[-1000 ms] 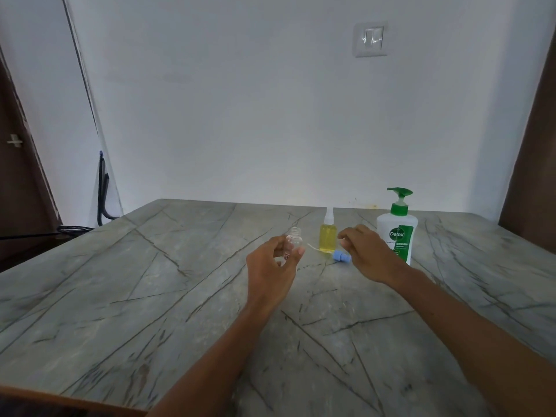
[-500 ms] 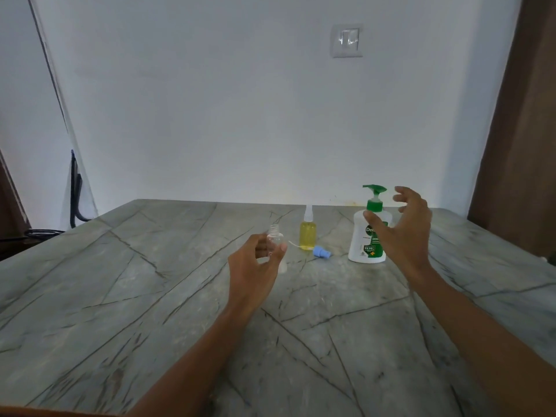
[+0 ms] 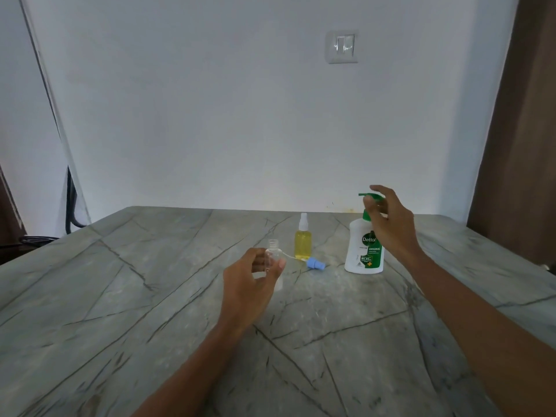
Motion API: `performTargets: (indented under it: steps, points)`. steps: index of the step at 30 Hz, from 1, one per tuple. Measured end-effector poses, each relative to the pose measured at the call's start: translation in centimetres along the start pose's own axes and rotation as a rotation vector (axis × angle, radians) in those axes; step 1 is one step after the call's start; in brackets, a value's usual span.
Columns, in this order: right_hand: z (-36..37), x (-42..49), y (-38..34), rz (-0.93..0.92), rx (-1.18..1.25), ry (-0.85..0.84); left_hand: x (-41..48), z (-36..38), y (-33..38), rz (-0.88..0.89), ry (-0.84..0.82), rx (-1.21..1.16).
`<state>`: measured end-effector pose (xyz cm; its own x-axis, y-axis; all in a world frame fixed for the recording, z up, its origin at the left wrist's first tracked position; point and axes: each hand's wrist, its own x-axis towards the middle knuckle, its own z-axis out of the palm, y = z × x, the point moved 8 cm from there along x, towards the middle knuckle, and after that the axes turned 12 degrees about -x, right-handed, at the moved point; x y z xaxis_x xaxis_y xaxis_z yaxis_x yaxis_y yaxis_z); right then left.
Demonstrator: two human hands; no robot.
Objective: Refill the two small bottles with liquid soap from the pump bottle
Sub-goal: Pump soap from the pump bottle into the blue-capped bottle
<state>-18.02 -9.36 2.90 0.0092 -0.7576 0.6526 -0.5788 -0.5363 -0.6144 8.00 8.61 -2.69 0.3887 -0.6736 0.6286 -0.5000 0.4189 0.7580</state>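
My left hand [image 3: 251,284] grips a small clear bottle [image 3: 274,249] with its neck uncapped; it stands upright near the middle of the marble table [image 3: 150,296]. Behind it to the right stands a second small bottle [image 3: 303,246] holding yellow liquid, with a white spray top. A blue spray cap [image 3: 316,264] with its thin tube lies between them. The white pump bottle [image 3: 359,251] with a green pump stands at the right. My right hand [image 3: 391,227] is at its pump head, index finger over the top and thumb curled in front of the neck.
A white wall with a light switch [image 3: 342,46] rises behind the table. A brown curtain [image 3: 523,130] hangs at the right. Black cables [image 3: 70,212] run down by the table's far left corner.
My right hand left the blue cap on the table, rose, and closed in on the pump head. My left hand has kept its hold on the clear bottle.
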Motion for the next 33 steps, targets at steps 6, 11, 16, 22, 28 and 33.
performTargets:
  steps: [6,11,16,22,28,33]
  points:
    - [0.7,-0.1,-0.1,0.101,0.161,0.018,0.1,0.5,0.0,-0.001,-0.016,0.0]
    - [1.4,-0.5,0.1,0.135,0.242,0.059,0.0,0.8,0.1,0.004,-0.036,-0.02]
    - [1.8,-0.5,0.5,0.149,0.327,0.103,0.0,0.9,0.1,0.007,-0.042,-0.028]
    - [1.7,-0.2,0.8,0.138,0.372,0.019,0.0,0.9,0.0,0.0,-0.035,-0.022]
    - [2.3,-1.4,0.5,-0.029,0.155,-0.184,0.0,1.0,0.1,0.017,-0.035,-0.021]
    - [2.3,-1.4,0.9,-0.121,0.052,-0.174,0.1,0.9,0.1,0.025,-0.029,-0.026]
